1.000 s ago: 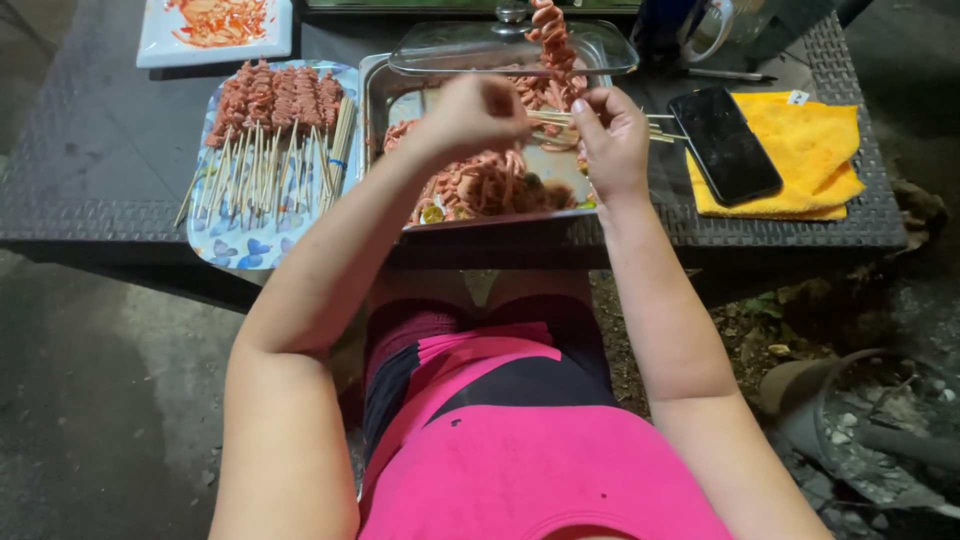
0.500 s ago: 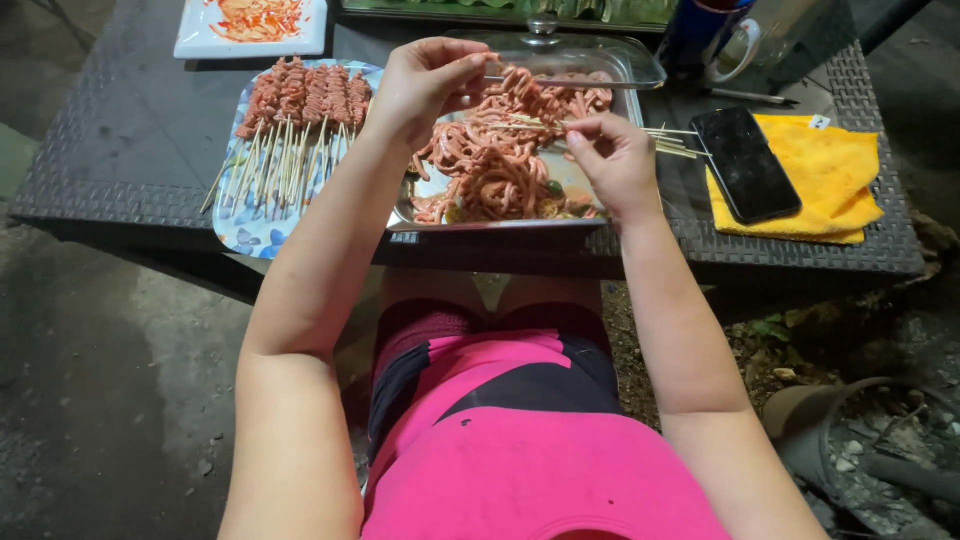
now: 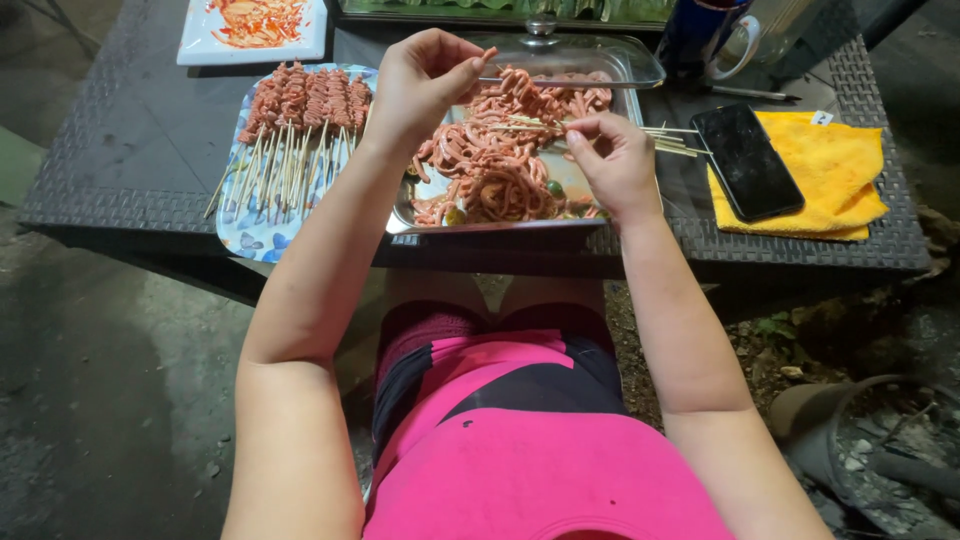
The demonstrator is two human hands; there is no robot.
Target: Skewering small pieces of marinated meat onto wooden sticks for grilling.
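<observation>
Lap in pink and black fills bottom centre of frame, both forearms running up from it; head and torso out of view.

Right hand (image 3: 618, 160), centre frame, is closed, fingertips pinched on a thin bamboo skewer (image 3: 530, 126) lying roughly level over the meat tray (image 3: 500, 226). Skewer is hard to trace against the meat; can't tell whether a strip is already threaded on it.

Left hand (image 3: 425, 80), upper centre, is also curled, thumb and fingers pinching the left end of something thin. Could be a second stick or a meat strip, too small to tell.

Tray sits at the near edge of the bench (image 3: 120, 150), piled with pink raw meat strips (image 3: 490, 165); a few green bits at the near side are unclear. Its far end is partly covered by a clear glass lid (image 3: 585, 60).

Left of it, touching or just beside, is a patterned plate (image 3: 255, 235) with finished skewers (image 3: 300, 105), sticks pointing toward the camera.

Spare sticks (image 3: 672, 140) poke out right of the right hand. Dark phone (image 3: 747, 160) lies on a yellow cloth (image 3: 845, 175) at right.

Top edge: white plate (image 3: 195, 45) of reddish food and a blue mug (image 3: 705, 35), both cut off.
</observation>
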